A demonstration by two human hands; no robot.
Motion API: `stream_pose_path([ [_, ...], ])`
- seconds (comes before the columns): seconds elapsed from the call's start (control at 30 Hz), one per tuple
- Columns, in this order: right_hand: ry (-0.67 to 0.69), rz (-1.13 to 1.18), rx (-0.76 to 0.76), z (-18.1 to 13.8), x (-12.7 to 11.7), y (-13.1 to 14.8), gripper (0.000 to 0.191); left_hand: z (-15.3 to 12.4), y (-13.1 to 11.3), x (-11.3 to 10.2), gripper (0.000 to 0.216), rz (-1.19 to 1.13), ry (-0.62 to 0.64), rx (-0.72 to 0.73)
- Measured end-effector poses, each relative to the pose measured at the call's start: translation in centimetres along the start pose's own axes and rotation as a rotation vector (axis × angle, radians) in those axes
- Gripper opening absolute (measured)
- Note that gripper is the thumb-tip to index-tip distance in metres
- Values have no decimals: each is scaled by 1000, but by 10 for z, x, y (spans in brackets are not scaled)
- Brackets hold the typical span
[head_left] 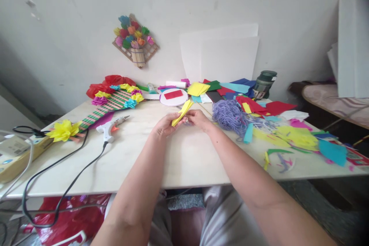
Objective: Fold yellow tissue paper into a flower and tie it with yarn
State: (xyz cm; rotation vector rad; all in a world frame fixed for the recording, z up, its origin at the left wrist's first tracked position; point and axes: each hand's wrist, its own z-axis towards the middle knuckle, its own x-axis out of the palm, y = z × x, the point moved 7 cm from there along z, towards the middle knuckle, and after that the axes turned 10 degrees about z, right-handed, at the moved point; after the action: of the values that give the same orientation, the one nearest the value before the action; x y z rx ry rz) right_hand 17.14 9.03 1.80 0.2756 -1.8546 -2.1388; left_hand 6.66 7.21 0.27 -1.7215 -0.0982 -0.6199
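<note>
A narrow folded strip of yellow paper (182,113) is pinched in my left hand (167,124), above the middle of the table. Close against its right side is my right hand (198,119), fingers drawn together; what they grip is too small to make out. Behind the hands lies a white oval disc (186,100) with a red rectangle (173,95) on it. A tangled heap of purple yarn (230,114) sits just right of my right hand.
A glue gun (107,128) with a black cord lies left, beside a woven panel (106,108) with paper flowers. Coloured paper sheets (198,88) and scraps cover the back and right. A dark jar (264,83) stands back right; a power strip (25,157) is far left.
</note>
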Motion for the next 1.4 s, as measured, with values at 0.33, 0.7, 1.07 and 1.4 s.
stream_pose_path([
  [0.33,-2,62,-7,0,-6,1,22,2,-1,-5,13,7,-10,7],
  [0.7,-38,-21,-72,0,-16,7,24,5,2,-12,13,-18,-52,-21],
  [1.07,0,86,-10,-4,-12,7,24,8,4,-16,9,57,-48,-14],
  [1.4,-29,28,-58,0,-16,6,25,8,3,-16,4,138,-73,-1],
])
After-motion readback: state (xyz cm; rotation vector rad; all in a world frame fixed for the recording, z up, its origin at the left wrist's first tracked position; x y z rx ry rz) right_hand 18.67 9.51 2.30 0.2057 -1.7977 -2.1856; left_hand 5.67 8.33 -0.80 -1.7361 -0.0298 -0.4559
